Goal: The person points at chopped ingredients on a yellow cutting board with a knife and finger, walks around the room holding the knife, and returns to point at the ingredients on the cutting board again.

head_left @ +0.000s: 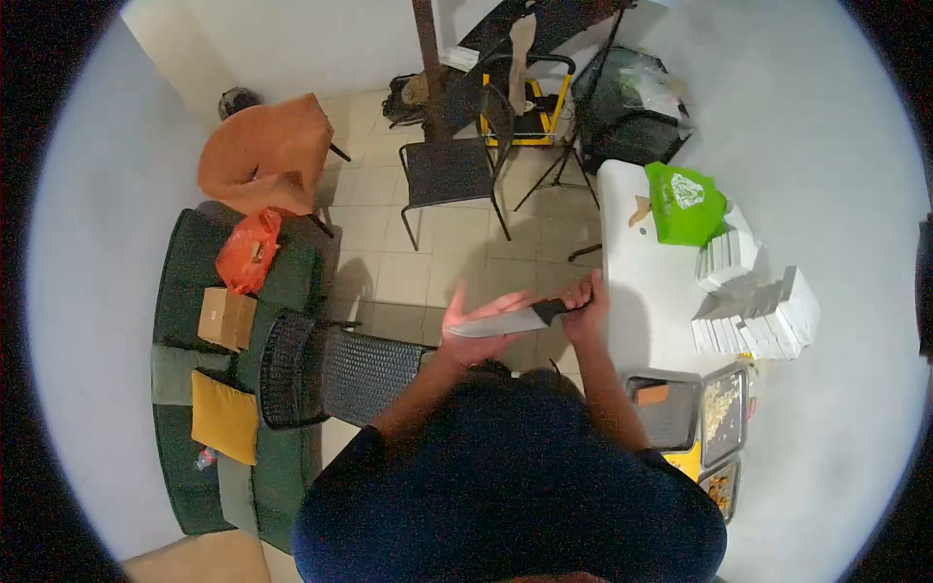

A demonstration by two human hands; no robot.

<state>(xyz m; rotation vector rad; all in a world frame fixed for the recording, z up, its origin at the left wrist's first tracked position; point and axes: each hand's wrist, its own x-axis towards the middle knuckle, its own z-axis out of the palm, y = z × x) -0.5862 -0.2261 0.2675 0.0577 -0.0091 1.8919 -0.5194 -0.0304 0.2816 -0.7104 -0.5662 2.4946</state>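
A large knife [505,323] with a broad silver blade and a black handle is held out in front of my body, above the tiled floor. My right hand [585,307] is wrapped round the black handle. The blade points left and lies across my left hand [478,325], whose palm faces up with the fingers spread and the thumb apart. The blade covers part of that palm.
Along the right stands a white table [627,262] with a green bag [685,204], stacked white boxes [777,321] and metal trays [724,413]. A wicker chair [374,374] and green sofa [180,282] are at left, a black chair [449,173] ahead.
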